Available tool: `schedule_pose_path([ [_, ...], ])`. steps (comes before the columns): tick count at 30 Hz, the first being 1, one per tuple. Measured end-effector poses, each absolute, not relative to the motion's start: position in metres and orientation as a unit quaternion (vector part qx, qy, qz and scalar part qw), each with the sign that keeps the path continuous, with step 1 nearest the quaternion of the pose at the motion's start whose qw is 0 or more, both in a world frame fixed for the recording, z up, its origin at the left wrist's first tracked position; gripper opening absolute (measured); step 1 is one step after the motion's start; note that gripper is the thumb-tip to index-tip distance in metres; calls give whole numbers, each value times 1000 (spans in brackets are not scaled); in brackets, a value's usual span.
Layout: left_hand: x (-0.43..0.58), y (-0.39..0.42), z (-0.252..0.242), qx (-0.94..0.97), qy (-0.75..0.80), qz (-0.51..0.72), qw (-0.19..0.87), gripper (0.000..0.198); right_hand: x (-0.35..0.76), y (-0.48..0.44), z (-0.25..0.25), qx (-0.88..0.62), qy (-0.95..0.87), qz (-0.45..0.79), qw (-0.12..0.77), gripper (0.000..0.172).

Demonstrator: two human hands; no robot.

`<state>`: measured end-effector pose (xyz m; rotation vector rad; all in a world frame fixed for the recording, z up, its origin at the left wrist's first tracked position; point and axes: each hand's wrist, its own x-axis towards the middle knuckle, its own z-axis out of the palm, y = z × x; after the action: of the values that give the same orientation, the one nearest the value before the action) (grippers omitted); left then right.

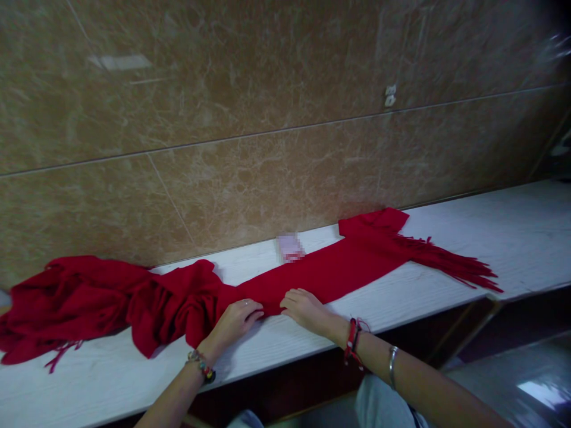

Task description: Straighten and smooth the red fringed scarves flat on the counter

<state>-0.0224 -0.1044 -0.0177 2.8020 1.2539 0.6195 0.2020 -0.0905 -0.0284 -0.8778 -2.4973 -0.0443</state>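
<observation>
Lengthwise on surface (499, 223) — scarf (321, 276), one fringe (446, 263) at right; behind scarf's middle, blurred item (289, 246); behind surface — wall (267, 178).

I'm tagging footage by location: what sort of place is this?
An indoor room, perhaps in a public building: marble-look wall tiles, a long white wood-grain counter and a shiny floor.

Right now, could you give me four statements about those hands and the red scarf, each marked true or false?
1. The left hand and right hand both touch the red scarf. True.
2. The silver bangle is on the left forearm. False: the silver bangle is on the right forearm.
3. Left of both hands, the scarf lies bunched. True.
4. The right-end fringe hangs off the white surface. False: the fringe lies on it.
</observation>
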Motion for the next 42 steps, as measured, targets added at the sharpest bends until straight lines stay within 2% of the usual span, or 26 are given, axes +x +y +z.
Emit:
schedule_pose_path([
  [7, -22, -113, -1, 889, 418, 169, 82, 18, 205, -95, -25, -309, -922, -42, 228, 8],
  [12, -13, -108, 22, 891, 370, 156, 212, 34, 209, -102, -20, -278, -936, -84, 199, 11],
  [16, -4, -88, 23, 917, 350, 88, 169, 30, 211, -106, -19, -268, -940, -74, 196, 13],
  [21, -7, -60, 13, 879, 463, 64, 94, 19, 213, -108, -17, -255, -946, -68, 191, 12],
  [27, -18, -36, 9, 833, 540, 56, 109, 8, 214, -108, -16, -250, -948, -63, 189, 16],
  [42, -12, -25, 3, 809, 580, 40, 84, 11, 213, -108, -17, -257, -947, -63, 183, 14],
])
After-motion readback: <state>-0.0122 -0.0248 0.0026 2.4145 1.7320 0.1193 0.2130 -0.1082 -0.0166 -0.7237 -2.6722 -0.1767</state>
